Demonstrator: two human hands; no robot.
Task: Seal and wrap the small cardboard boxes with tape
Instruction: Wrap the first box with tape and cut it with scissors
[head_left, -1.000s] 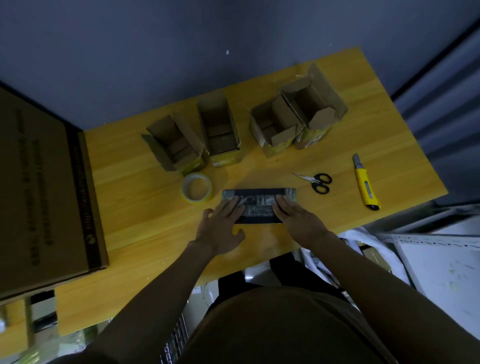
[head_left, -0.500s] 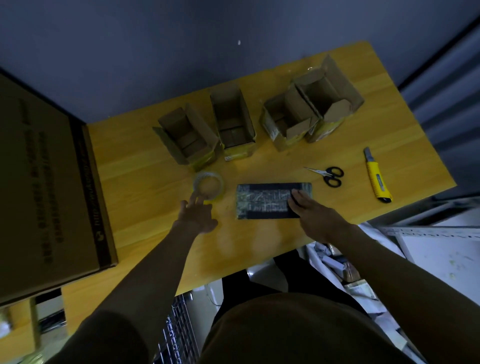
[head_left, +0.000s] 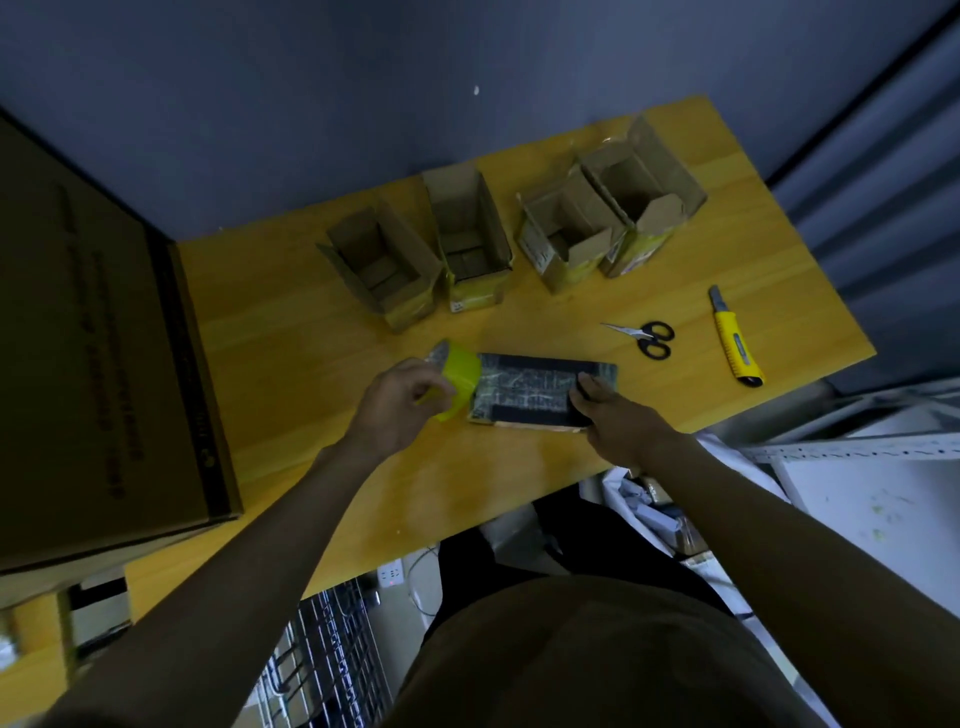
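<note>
Right now the left hand grips a yellow tape roll, fingers curled round it, holding it tilted on edge just at the left end of a flat dark box that lies on the wooden counter. That box is already covered with glossy clear tape across its top, and a strip of bare cardboard shows along its near edge. The right hand rests on the box's right end with fingers laid flat, pressing it down.

Behind the box, toward the wall, four small cardboard boxes stand in a row with their flaps open: the first open box at the left, a second open box just beside it, a third open box, and a fourth open box touching the third. Yellow tape shows on their lower sides.

To the right of the dark box lie black-handled scissors, and farther right, well apart from them, a yellow utility knife. A large cardboard carton sits at the counter's left end.
</note>
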